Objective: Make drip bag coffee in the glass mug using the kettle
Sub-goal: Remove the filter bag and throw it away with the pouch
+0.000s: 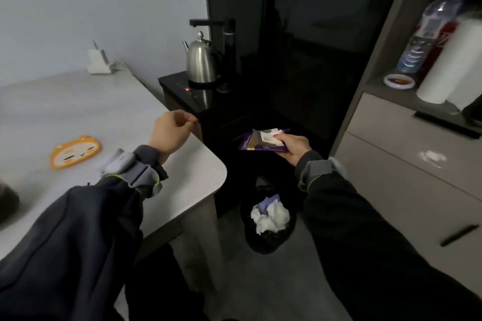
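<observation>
Purple drip bag packet (260,144) held above the bin (271,238), kettle (200,62) on its stand (180,87)
The black bin, holding crumpled white tissues, sits on the floor between the white table (86,112) and the grey drawers (407,154); the steel kettle stands well behind. The right hand (293,147) grips the packet, thumb on top, white filter paper showing; the left hand (170,133) hovers at the table edge, fingers curled, thumb to forefinger, and I cannot tell whether it pinches anything. Packet print too blurred to read

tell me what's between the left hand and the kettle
Head view: just the black base top, bare except its orange light, between left hand and kettle.
</observation>
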The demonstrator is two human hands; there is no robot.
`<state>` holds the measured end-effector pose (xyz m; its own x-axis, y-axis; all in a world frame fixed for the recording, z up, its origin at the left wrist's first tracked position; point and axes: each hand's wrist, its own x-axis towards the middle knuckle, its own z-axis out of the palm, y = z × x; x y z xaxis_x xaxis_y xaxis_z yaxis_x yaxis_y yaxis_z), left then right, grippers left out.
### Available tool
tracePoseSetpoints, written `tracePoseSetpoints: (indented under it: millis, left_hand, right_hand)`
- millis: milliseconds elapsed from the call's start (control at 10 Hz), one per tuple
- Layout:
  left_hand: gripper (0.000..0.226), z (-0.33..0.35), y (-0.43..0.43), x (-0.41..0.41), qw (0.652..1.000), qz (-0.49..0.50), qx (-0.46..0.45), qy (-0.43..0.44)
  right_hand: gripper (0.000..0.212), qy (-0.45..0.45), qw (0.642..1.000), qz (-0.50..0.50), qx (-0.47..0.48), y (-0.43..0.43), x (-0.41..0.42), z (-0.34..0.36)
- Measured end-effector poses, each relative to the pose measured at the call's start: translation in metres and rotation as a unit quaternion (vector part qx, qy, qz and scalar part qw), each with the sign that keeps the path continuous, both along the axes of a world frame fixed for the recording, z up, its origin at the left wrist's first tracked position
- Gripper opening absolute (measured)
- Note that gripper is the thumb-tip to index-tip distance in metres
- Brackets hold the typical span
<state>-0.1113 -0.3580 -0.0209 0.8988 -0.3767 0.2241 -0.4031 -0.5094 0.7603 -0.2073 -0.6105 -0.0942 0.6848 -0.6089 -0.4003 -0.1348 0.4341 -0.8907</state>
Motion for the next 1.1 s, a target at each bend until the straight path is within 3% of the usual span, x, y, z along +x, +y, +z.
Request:
tracePoseSetpoints:
  millis: [200, 300, 400, 500, 600, 700, 800, 1000, 1100]
  left_hand:
    - [0.015, -0.006, -0.018, 0.014, 0.996, -0.025, 0.082, -0.026]
    - [0.014, -0.012, -0.021, 0.025, 0.990, -0.030, 0.131, -0.041]
    - [0.015, -0.016, -0.021, 0.033, 0.986, -0.029, 0.155, -0.048]
    - [0.015, -0.020, -0.022, 0.038, 0.985, -0.029, 0.163, -0.057]
    - [0.014, -0.023, -0.023, 0.042, 0.982, -0.028, 0.173, -0.065]
    - [0.012, -0.025, -0.021, 0.045, 0.983, -0.036, 0.164, -0.069]
    - [0.012, -0.027, -0.020, 0.046, 0.984, -0.035, 0.156, -0.072]
    - [0.010, -0.030, -0.024, 0.046, 0.986, -0.038, 0.147, -0.064]
    - [0.009, -0.031, -0.025, 0.047, 0.987, -0.033, 0.145, -0.061]
  right_hand:
    - [0.016, 0.093, 0.994, -0.037, -0.037, -0.028, 0.006, -0.087]
    - [0.026, 0.189, 0.978, -0.026, -0.087, -0.057, 0.021, -0.178]
    - [0.040, 0.237, 0.967, -0.002, -0.090, -0.047, 0.022, -0.193]
    - [0.037, 0.273, 0.956, 0.047, -0.099, -0.034, 0.014, -0.194]
    - [0.037, 0.272, 0.957, 0.056, -0.084, -0.037, 0.019, -0.214]
    - [0.008, 0.275, 0.956, 0.056, -0.083, -0.040, 0.023, -0.227]
    - [0.034, 0.263, 0.963, 0.024, -0.062, -0.043, 0.034, -0.239]
    - [0.025, 0.254, 0.961, 0.088, -0.073, -0.066, 0.042, -0.295]
    - [0.022, 0.256, 0.957, 0.113, -0.078, -0.063, 0.038, -0.282]
